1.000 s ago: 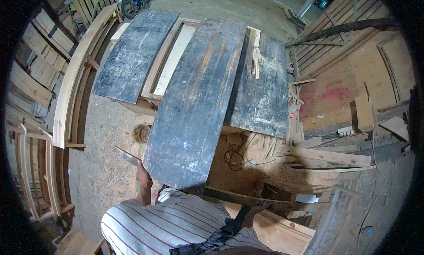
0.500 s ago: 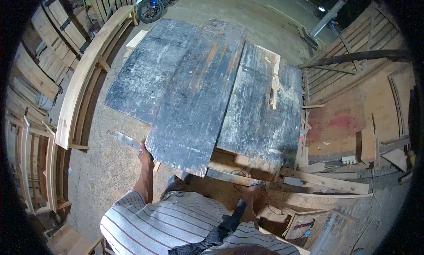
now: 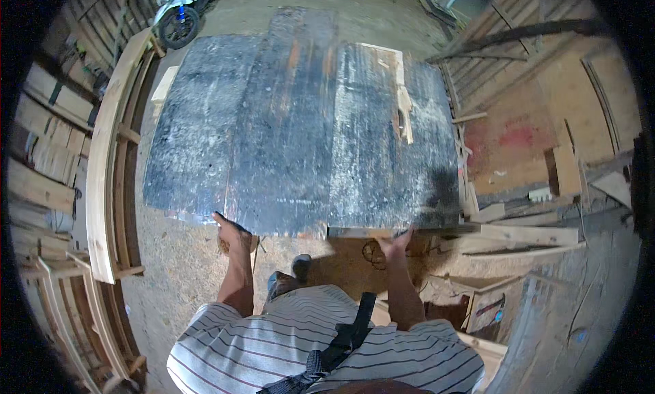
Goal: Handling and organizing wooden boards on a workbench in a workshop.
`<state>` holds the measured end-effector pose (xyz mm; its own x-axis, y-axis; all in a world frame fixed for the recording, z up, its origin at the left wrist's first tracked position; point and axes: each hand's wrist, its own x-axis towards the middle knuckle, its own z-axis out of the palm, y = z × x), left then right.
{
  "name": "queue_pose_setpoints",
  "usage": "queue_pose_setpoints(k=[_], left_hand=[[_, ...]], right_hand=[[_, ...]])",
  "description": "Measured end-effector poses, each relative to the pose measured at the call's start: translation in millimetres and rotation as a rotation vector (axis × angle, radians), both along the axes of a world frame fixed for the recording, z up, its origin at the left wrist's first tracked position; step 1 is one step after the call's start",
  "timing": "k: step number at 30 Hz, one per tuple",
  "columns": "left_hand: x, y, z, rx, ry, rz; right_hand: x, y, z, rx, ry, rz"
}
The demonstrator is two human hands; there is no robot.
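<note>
Several dark, scuffed boards lie side by side in front of me: a left board (image 3: 198, 121), a middle board (image 3: 286, 141) and a right board (image 3: 423, 182). My left hand (image 3: 235, 236) is closed at the near edge where the left and middle boards meet, thumb on top and fingers hidden below. My right hand (image 3: 395, 244) is closed on a long narrow strip (image 3: 361, 232) along the near edge of the right board. Whether that strip runs under the middle board to my left hand cannot be seen. Splintered light wood (image 3: 404, 114) lies on the right board.
A long pale timber bench (image 3: 102, 189) stands at the left, near stacked planks (image 3: 51, 162). Beyond the boards is a parked motorbike (image 3: 179, 25). Offcuts (image 3: 532, 237) and a hammer-like tool (image 3: 492, 309) lie at the right. Sawdust covers the ground near my feet.
The middle board has shifted away from me, and its near edge sits farther forward. Both hands are closer to the boards' near edge. The narrow strip now shows nearly edge-on. My view has turned slightly.
</note>
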<state>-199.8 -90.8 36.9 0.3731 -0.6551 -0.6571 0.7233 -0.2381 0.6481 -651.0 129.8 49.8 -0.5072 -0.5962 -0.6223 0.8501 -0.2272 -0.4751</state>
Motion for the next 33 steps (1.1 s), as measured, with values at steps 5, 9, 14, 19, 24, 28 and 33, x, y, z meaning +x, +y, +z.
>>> queue_pose_setpoints(k=[5, 9, 14, 19, 24, 28, 33], left_hand=[[-23.4, -32.1, 14.2, 0.368, -0.368, -0.003], [-1.4, -39.1, -38.8, 0.150, -0.260, -0.019], [43.4, -27.9, -115.0, 0.094, -1.428, -0.203], [-23.1, 81.2, -112.4, 0.111, -0.483, -0.837], [-179.3, 224.3, 46.3, -0.105, 0.480, -1.482], [-238.3, 308.8, 266.2, -1.023, 1.272, -1.631], [-242.6, 470.0, 438.1, -2.027, 2.381, -1.638]], right_hand=[[-7.1, -25.7, 28.0, 0.316, -0.005, -0.113], [-7.4, 8.9, 22.4, 0.432, 0.232, 0.151], [38.2, 89.2, -12.1, 0.665, 0.924, 0.499], [155.3, 255.6, -64.1, 0.867, 1.262, 1.023], [277.2, 445.4, -97.8, 0.769, 0.973, 0.706], [336.9, 565.1, -97.3, 1.073, 0.640, 0.542], [370.4, 634.6, -98.6, 1.118, 0.452, -0.127]])
